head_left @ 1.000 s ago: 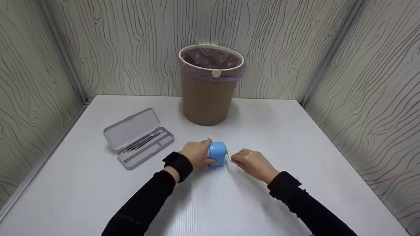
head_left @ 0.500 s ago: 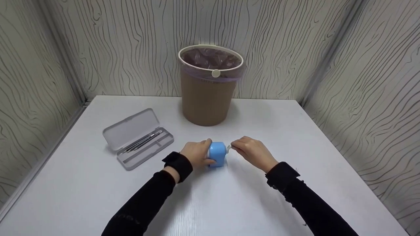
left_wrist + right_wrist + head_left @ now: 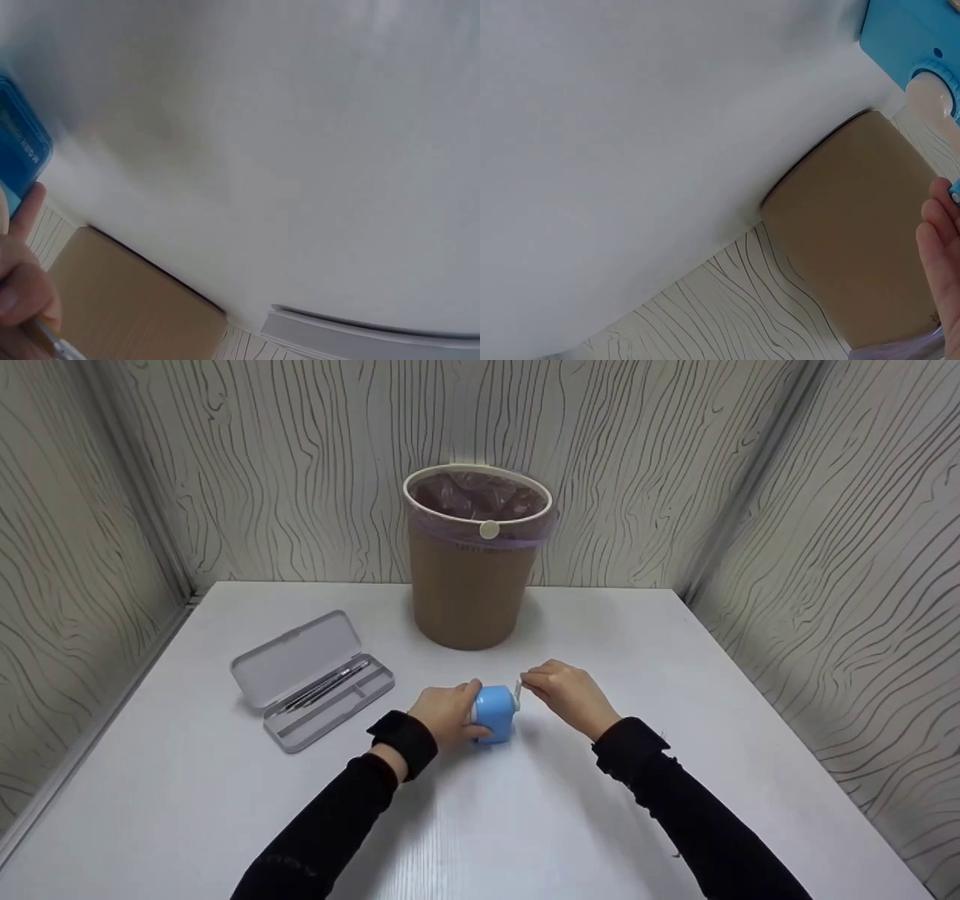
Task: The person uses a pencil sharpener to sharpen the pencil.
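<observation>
Gripping the blue pencil sharpener (image 3: 496, 713) with my left hand (image 3: 444, 714), I curl my fingers (image 3: 471, 691) round its left side while it stands on the white tabletop (image 3: 675, 697), directly between my two hands. My right hand (image 3: 568, 697) pinches the small white crank handle (image 3: 517, 688) at the sharpener's right side, fingertips pressed together on it. Beyond my fingers, at the far edge of the tabletop, stands a brown wastebasket (image 3: 471, 577) lined with a purple bag (image 3: 480, 496). Off to the left of my left hand lies an open grey pencil case (image 3: 311, 680), well apart from it, with dark pencils (image 3: 328, 685) resting in its tray. Black sleeves (image 3: 352, 802) cover both my arms.
</observation>
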Demonstrator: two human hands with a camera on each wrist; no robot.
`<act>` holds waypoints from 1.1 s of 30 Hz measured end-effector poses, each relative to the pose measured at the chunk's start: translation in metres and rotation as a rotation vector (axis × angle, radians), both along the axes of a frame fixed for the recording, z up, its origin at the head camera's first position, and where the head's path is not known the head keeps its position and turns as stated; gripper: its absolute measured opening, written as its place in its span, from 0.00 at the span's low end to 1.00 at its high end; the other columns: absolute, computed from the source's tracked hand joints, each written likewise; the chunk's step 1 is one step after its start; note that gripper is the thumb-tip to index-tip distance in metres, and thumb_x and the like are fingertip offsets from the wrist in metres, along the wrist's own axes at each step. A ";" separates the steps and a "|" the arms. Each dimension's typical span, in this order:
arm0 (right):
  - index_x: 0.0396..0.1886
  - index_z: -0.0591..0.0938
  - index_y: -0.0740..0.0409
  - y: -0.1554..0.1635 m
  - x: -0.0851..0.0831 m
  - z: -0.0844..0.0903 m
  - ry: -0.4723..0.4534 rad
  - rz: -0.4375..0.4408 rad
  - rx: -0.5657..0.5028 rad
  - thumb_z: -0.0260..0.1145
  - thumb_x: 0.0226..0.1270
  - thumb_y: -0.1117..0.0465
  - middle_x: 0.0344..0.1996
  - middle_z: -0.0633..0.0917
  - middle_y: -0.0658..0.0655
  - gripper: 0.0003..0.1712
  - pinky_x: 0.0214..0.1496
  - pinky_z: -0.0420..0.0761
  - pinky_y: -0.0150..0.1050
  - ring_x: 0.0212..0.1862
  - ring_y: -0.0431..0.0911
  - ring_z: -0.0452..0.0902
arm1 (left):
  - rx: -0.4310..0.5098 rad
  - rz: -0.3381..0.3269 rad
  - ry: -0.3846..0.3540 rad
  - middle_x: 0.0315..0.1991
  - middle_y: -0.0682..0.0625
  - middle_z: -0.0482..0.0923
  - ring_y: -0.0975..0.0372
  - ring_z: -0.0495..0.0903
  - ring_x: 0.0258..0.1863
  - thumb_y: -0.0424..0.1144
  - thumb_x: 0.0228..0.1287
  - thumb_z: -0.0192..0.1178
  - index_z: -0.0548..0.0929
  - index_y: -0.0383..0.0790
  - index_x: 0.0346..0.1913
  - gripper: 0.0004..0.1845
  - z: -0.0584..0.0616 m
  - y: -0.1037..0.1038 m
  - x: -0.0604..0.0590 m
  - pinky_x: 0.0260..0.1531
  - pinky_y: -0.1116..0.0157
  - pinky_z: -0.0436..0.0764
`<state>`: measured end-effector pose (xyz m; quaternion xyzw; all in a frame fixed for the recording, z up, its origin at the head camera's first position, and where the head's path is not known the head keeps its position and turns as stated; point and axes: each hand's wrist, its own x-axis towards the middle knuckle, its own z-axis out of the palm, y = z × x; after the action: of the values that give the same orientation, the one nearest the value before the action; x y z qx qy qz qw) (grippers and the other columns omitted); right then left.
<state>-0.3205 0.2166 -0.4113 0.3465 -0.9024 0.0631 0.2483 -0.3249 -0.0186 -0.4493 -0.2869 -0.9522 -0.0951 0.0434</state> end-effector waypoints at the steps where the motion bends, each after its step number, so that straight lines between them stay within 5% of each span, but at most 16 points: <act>1: 0.43 0.90 0.59 -0.001 -0.002 0.000 -0.002 -0.003 -0.002 0.72 0.65 0.66 0.37 0.93 0.54 0.08 0.43 0.89 0.40 0.42 0.49 0.89 | 0.002 0.000 0.001 0.52 0.42 0.87 0.53 0.90 0.45 0.62 0.64 0.67 0.70 0.39 0.65 0.38 0.000 0.000 0.000 0.46 0.57 0.88; 19: 0.41 0.92 0.59 -0.014 -0.030 -0.026 -0.102 -0.098 0.004 0.71 0.64 0.68 0.35 0.93 0.55 0.07 0.44 0.88 0.42 0.40 0.50 0.89 | 0.026 0.002 -0.019 0.55 0.43 0.86 0.53 0.89 0.46 0.64 0.63 0.66 0.69 0.40 0.67 0.40 -0.001 -0.001 0.000 0.48 0.57 0.88; 23: 0.42 0.92 0.60 -0.014 -0.031 -0.037 -0.152 -0.105 0.007 0.71 0.64 0.69 0.36 0.93 0.57 0.09 0.45 0.88 0.43 0.41 0.51 0.89 | 0.028 -0.005 -0.002 0.53 0.44 0.87 0.54 0.90 0.45 0.63 0.63 0.67 0.70 0.40 0.65 0.39 -0.003 -0.002 -0.001 0.46 0.58 0.88; 33: 0.31 0.91 0.58 -0.012 -0.025 -0.055 -0.102 -0.107 0.059 0.75 0.57 0.70 0.29 0.92 0.56 0.04 0.37 0.87 0.41 0.34 0.49 0.88 | 0.004 0.009 0.030 0.50 0.46 0.88 0.56 0.90 0.42 0.64 0.62 0.67 0.71 0.41 0.64 0.37 -0.003 -0.002 -0.002 0.40 0.59 0.88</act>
<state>-0.3452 0.2045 -0.4660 0.3011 -0.9327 0.0405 0.1945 -0.3270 -0.0207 -0.4524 -0.2837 -0.9526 -0.0924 0.0586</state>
